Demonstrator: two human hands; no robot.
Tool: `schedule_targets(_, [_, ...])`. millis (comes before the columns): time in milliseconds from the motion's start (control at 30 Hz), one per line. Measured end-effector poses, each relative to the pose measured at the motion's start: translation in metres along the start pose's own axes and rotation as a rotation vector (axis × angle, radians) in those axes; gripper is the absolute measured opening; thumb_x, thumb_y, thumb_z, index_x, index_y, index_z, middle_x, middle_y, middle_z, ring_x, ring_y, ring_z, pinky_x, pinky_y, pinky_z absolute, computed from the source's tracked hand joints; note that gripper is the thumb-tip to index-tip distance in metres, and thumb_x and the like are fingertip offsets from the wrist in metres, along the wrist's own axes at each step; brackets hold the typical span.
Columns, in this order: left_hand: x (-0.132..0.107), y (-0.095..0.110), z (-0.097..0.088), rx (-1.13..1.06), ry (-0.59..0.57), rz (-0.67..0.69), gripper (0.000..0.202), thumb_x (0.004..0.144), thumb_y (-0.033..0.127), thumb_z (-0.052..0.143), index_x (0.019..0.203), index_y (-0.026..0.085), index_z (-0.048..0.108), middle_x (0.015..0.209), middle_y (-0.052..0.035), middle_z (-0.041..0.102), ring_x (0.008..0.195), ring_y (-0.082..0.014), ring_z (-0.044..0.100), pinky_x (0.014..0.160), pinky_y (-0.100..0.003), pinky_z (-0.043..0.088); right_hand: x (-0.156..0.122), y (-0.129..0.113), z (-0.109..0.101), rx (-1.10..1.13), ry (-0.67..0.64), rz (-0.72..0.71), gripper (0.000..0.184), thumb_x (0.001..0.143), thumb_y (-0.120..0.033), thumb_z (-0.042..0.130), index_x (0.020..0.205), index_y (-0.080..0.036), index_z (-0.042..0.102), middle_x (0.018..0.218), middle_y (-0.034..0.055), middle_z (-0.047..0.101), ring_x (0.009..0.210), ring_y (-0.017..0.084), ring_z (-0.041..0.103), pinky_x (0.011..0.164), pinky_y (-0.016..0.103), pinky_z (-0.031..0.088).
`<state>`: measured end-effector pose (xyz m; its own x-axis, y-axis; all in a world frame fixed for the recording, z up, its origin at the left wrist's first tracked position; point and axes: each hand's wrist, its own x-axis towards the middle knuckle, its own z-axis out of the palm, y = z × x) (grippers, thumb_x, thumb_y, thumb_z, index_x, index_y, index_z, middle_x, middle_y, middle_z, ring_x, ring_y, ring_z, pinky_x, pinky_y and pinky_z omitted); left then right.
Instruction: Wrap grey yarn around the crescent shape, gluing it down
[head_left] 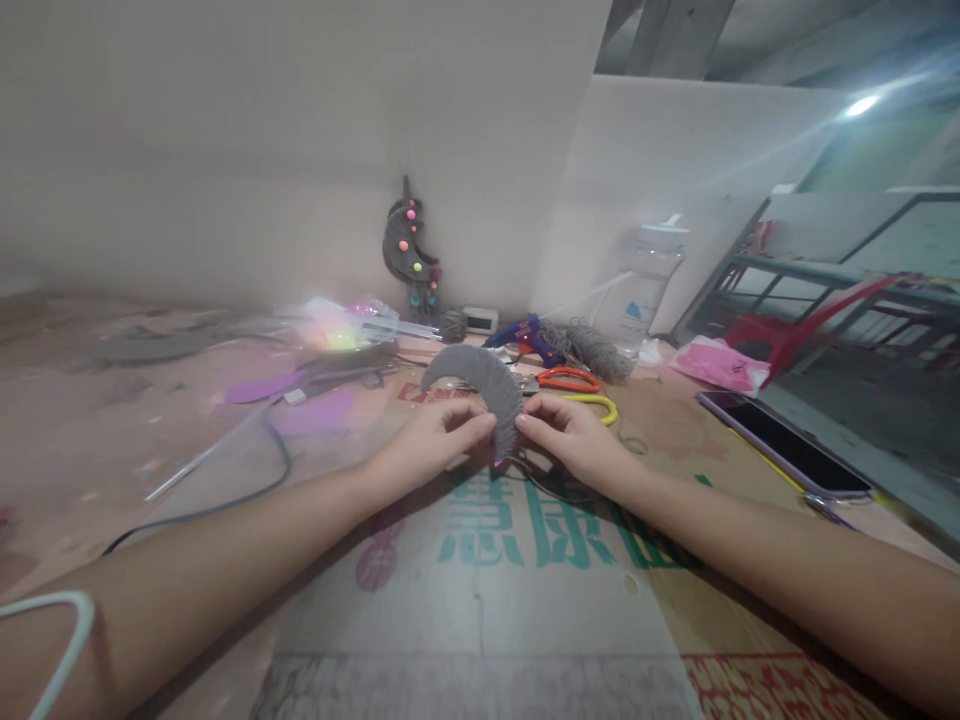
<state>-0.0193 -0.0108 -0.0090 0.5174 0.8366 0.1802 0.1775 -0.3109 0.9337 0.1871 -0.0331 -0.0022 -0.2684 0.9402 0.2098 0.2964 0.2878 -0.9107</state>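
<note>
A crescent shape wrapped in grey yarn [480, 372] is held up between my two hands, just above the printed cardboard. My left hand [461, 432] pinches its inner edge with thumb and fingers. From the outer side, my right hand [561, 430] grips the same lower part. A small purple bit shows at the crescent's lower tip, and a thin strand of yarn trails from there to the right. Behind it lie scissors with orange handles [568, 379] and a yellow-handled pair [600, 406].
Against the wall hangs a grey moon ornament with coloured pompoms [409, 245]. A blue glue gun [521, 335], grey yarn skein [592, 348], plastic bottle [651, 285] and small digital clock [481, 320] stand at the back. A phone [784, 445] lies right; a dark cable [281, 465] and purple pieces [262, 387] lie left.
</note>
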Motion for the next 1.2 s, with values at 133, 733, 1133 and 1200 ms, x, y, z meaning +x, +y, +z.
schedule_targets(133, [-0.003,0.003,-0.001,0.115,-0.031,-0.026,0.029,0.084,0.044,0.059,0.074,0.017,0.060,0.072,-0.0006,0.065,0.069,-0.0152,0.060,0.067,-0.027,0.045,-0.001,-0.002,0.000,-0.028,-0.017,-0.003,0.027,0.083,-0.045,0.062,0.080,-0.018,0.058,0.076,0.0000,0.061,0.071,0.015,0.058,0.070,0.028,0.046])
schedule_targets(733, [-0.003,0.010,-0.002,0.055,0.135,-0.087,0.033,0.082,0.048,0.058,0.070,0.017,0.055,0.064,0.0019,0.059,0.059,-0.0122,0.051,0.059,-0.025,0.039,-0.007,-0.015,0.007,-0.196,-0.090,0.017,0.023,0.087,-0.038,0.057,0.080,-0.018,0.065,0.073,0.0020,0.068,0.063,0.014,0.060,0.060,0.026,0.047])
schedule_targets(1133, [-0.002,0.008,-0.001,0.108,0.086,-0.021,0.032,0.085,0.046,0.055,0.070,0.018,0.054,0.065,0.0006,0.058,0.062,-0.0137,0.053,0.059,-0.026,0.042,-0.006,-0.009,0.000,-0.205,-0.037,-0.055,0.041,0.097,-0.045,0.040,0.087,-0.016,0.066,0.075,0.0024,0.066,0.065,0.014,0.059,0.059,0.025,0.046])
schedule_targets(1200, [-0.004,0.006,0.001,0.106,0.041,0.022,0.029,0.086,0.044,0.053,0.076,0.017,0.057,0.068,-0.0004,0.061,0.065,-0.0151,0.056,0.061,-0.026,0.045,-0.005,-0.008,-0.001,-0.204,-0.019,-0.090,0.035,0.096,-0.042,0.044,0.093,-0.016,0.067,0.086,0.0041,0.070,0.079,0.018,0.064,0.072,0.029,0.050])
